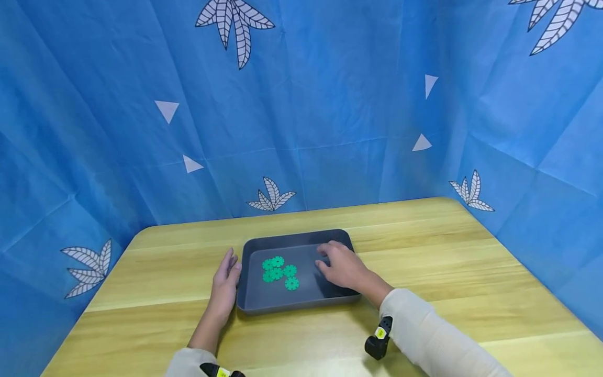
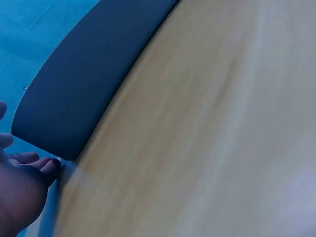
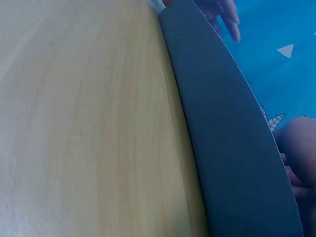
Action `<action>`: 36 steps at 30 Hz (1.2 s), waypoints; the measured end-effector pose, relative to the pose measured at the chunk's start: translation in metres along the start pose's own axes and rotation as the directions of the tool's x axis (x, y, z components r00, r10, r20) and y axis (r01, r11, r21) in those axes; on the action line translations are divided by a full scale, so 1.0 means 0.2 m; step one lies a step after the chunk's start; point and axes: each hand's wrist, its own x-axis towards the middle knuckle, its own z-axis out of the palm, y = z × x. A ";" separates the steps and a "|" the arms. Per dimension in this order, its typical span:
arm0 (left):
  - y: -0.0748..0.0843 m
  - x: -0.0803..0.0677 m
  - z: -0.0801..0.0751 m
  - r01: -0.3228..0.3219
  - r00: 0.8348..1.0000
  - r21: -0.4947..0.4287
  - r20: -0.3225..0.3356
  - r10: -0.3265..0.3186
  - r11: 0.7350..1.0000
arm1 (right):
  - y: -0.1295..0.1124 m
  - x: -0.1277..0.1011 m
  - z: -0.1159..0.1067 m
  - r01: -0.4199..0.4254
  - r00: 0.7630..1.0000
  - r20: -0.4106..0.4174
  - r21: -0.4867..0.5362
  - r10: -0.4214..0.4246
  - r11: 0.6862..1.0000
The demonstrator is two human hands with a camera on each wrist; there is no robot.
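A dark grey rectangular tray [image 1: 301, 305] lies on the wooden table. On its left half are several green notched plastic discs [image 1: 291, 283], some overlapping. My left hand [image 1: 225, 283] is at the tray's left side, fingers extended and thumb by the rim. In the left wrist view, that hand [image 2: 22, 190] shows at the lower left, close to the tray's corner [image 2: 69, 98]. Over the right part of the tray hovers my right hand [image 1: 343, 266], fingers loosely bent, with nothing seen between them. The tray's outer wall [image 3: 222, 118] hides part of it in the right wrist view.
The pale wooden table [image 1: 452, 262] surrounds the tray. A blue curtain [image 1: 330, 104] with white leaf and triangle prints hangs behind the table and along its sides. Black wrist cameras [image 1: 378, 340] sit at both sleeves.
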 end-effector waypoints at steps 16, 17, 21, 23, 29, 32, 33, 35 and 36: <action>-0.03 -0.05 0.01 0.040 0.999 -0.054 -0.006 -0.040 0.998 | -0.06 0.01 0.07 -0.004 0.993 0.115 0.157 -0.014 0.988; -0.03 -0.05 0.01 0.046 0.999 -0.055 -0.007 -0.047 0.997 | -0.07 0.02 0.08 -0.008 0.992 0.127 0.160 -0.013 0.987; -0.05 -0.05 0.02 0.067 0.998 -0.048 -0.011 -0.068 0.997 | -0.09 0.02 0.09 -0.010 0.985 0.174 0.166 -0.019 0.986; -0.05 -0.04 0.02 0.068 0.998 -0.042 -0.010 -0.068 0.997 | -0.09 0.03 0.10 -0.004 0.983 0.183 0.171 -0.028 0.985; -0.06 -0.03 0.03 0.070 0.997 -0.032 -0.017 -0.070 0.997 | -0.11 0.03 0.13 0.013 0.978 0.202 0.175 -0.049 0.985; -0.06 -0.03 0.02 0.069 0.997 -0.032 -0.021 -0.070 0.997 | -0.12 0.04 0.14 0.025 0.974 0.218 0.167 -0.061 0.986; -0.07 -0.03 0.02 0.069 0.997 -0.031 -0.022 -0.069 0.997 | -0.13 0.04 0.15 0.031 0.972 0.223 0.161 -0.068 0.986; -0.07 -0.04 0.02 0.068 0.997 -0.029 -0.025 -0.068 0.997 | -0.13 0.04 0.15 0.044 0.969 0.233 0.157 -0.080 0.987; -0.07 -0.04 0.02 0.067 0.997 -0.029 -0.026 -0.067 0.997 | -0.14 0.04 0.15 0.051 0.968 0.236 0.157 -0.088 0.986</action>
